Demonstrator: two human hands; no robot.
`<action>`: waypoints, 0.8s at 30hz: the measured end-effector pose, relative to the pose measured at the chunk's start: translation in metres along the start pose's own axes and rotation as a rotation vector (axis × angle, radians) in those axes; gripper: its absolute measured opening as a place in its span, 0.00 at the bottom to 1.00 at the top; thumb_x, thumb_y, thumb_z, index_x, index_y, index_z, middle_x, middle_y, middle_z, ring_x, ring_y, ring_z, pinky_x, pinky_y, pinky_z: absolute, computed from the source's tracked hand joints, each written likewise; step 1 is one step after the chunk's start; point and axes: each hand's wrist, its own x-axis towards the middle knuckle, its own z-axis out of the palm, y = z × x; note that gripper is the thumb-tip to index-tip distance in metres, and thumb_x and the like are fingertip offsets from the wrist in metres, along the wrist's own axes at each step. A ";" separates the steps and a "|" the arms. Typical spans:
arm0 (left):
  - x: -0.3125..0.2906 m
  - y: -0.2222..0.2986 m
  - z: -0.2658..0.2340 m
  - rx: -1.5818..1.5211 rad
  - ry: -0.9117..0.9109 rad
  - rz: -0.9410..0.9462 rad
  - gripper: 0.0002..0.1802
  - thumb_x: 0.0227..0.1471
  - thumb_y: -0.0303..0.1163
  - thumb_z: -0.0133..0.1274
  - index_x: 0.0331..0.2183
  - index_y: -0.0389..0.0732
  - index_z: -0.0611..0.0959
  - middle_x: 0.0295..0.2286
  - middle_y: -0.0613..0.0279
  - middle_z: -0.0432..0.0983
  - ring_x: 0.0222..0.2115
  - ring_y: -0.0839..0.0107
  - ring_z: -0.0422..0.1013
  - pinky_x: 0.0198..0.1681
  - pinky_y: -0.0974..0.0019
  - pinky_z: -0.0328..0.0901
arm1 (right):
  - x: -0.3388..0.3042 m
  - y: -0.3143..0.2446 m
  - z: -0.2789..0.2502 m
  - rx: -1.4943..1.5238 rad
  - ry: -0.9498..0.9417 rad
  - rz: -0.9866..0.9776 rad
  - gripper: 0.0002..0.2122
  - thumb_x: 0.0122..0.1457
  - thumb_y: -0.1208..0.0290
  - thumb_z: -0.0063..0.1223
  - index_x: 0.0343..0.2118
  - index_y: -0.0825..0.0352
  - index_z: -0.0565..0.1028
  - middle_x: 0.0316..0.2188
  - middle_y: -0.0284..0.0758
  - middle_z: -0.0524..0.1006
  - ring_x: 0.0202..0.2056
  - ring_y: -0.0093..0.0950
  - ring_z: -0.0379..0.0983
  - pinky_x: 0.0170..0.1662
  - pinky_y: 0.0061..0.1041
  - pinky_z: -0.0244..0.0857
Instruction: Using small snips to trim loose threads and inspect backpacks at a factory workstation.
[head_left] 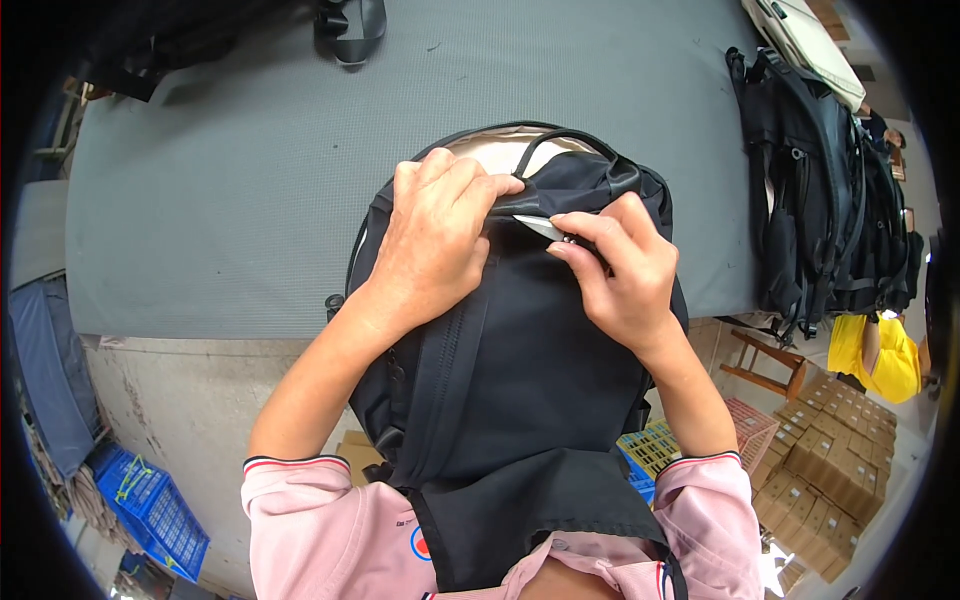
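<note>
A black backpack (540, 330) leans over the near edge of the table, its top open on a cream lining (490, 150). My left hand (430, 230) is closed on the fabric of the upper front edge, beside the looped black handle (560, 135). Between the thumb and fingers of my right hand (625, 255) is a small pair of scissors (538, 226). Their pale pointed blades aim left and lie against the seam just below my left fingers. Most of the scissors' grip is hidden by my right hand.
The grey table (220, 200) bears a black strap with a buckle (350, 35) at the back. More black backpacks (800, 180) stand at the right. Blue crates (150, 505) are at lower left, cardboard boxes (830, 460) at lower right. A person in yellow (880, 360) is beyond.
</note>
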 end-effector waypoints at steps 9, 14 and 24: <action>-0.001 0.000 0.000 -0.005 -0.004 -0.002 0.28 0.27 0.14 0.53 0.38 0.42 0.77 0.29 0.65 0.70 0.34 0.64 0.65 0.38 0.63 0.55 | 0.005 -0.008 -0.013 0.134 -0.079 0.217 0.08 0.45 0.77 0.62 0.30 0.66 0.77 0.23 0.31 0.68 0.20 0.25 0.68 0.23 0.23 0.62; -0.001 -0.001 0.002 -0.010 0.006 0.005 0.26 0.29 0.14 0.53 0.37 0.42 0.77 0.29 0.65 0.70 0.35 0.64 0.65 0.38 0.63 0.54 | 0.015 -0.012 -0.015 0.027 -0.194 0.198 0.06 0.47 0.74 0.60 0.28 0.65 0.75 0.24 0.31 0.68 0.21 0.30 0.70 0.22 0.27 0.63; -0.002 -0.001 0.003 0.007 0.016 -0.005 0.29 0.26 0.14 0.53 0.38 0.42 0.78 0.28 0.64 0.69 0.33 0.63 0.65 0.38 0.63 0.56 | 0.043 -0.006 -0.025 0.099 -0.437 0.293 0.06 0.47 0.73 0.60 0.26 0.67 0.74 0.25 0.34 0.70 0.25 0.33 0.72 0.29 0.30 0.65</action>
